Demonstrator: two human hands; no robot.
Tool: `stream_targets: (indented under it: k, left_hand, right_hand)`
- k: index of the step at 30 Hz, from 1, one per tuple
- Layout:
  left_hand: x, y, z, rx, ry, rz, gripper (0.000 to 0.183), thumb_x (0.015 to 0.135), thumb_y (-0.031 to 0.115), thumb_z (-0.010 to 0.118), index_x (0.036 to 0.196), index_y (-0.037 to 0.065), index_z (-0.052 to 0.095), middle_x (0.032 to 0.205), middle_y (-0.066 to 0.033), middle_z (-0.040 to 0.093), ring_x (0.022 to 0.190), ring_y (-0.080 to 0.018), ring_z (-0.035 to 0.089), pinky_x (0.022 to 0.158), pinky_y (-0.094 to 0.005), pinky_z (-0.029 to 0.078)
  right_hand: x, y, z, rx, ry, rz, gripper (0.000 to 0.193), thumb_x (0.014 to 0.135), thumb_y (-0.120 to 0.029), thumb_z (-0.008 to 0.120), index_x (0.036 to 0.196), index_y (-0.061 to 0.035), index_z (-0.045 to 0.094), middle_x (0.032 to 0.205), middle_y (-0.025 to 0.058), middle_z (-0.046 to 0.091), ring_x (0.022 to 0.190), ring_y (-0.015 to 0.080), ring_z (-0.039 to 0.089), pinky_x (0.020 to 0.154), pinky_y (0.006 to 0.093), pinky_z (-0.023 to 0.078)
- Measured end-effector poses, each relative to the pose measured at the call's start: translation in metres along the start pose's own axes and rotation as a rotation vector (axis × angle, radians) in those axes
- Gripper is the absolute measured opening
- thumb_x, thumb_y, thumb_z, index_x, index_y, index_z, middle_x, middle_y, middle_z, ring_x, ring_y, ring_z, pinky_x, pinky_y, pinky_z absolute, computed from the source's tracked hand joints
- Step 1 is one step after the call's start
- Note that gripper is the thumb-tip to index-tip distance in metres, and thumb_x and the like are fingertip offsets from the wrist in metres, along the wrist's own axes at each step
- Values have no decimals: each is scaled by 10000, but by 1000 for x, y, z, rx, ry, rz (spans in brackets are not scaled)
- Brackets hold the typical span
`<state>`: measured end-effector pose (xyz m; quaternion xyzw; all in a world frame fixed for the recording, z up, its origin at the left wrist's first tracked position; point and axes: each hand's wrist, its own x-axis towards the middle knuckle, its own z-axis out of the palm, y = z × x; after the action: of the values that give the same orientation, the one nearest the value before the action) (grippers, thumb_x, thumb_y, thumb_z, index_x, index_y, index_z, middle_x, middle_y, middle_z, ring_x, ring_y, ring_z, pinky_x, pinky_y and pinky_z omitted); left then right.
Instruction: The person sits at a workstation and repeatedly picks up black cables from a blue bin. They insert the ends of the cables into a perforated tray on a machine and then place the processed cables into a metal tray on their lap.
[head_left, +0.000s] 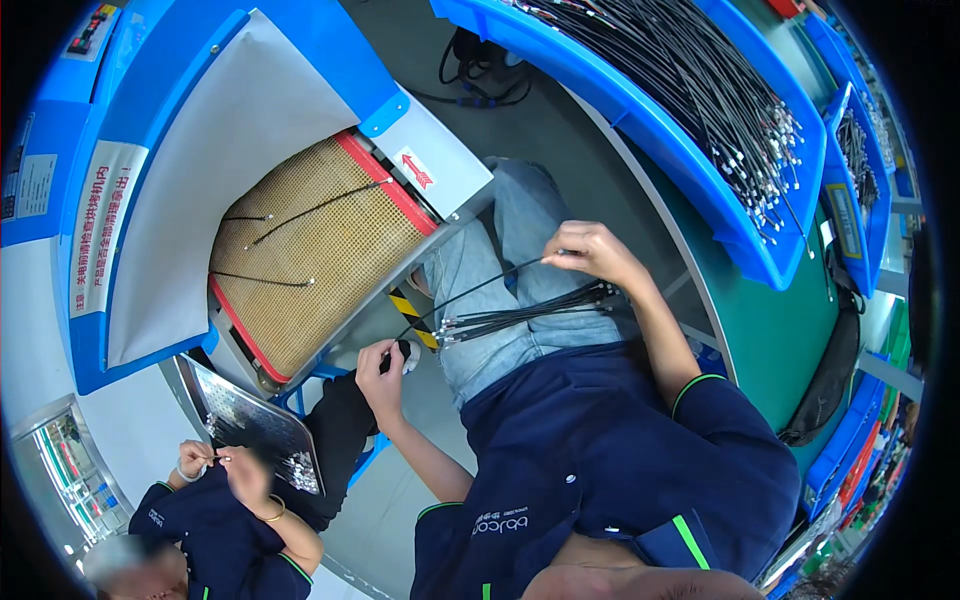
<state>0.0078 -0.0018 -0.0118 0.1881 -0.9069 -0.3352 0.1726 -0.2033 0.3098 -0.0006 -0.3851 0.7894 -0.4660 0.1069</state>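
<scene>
Ideally, the thin black cable [470,296], pinched near its ends between the left hand [380,378] and right hand [595,250], should be held gently straight, clear of the pale-tipped black cable bundle [535,316] on the light-blue denim lap [475,368].

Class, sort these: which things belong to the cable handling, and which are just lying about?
Belonging:
- left hand, right hand
- stretched cable
- cable bundle on the lap

Apparently lying about:
- tangled cord on the floor
- black bag
</scene>
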Motion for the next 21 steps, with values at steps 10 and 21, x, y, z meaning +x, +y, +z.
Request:
stream_targets:
  k: [10,21]
  left_hand:
    - [20,-1,-19,41,36,10,91,745,-28,673,826,-3,638,793,-106,637,743,-242,606,702,-323,479]
    - [122,-53,-70,207,162,122,85,811,42,665,875,-7,640,908,-124,634,865,-256,611,796,-340,471]
  right_hand:
    - [16,-6,8,-142,57,-133,117,735,-138,744,782,-61,670,722,36,613,714,200,592,646,333,485]
    - [96,-27,74,-85,336,-204,130,712,-137,748,782,-67,664,887,41,611,921,220,580,817,363,464]
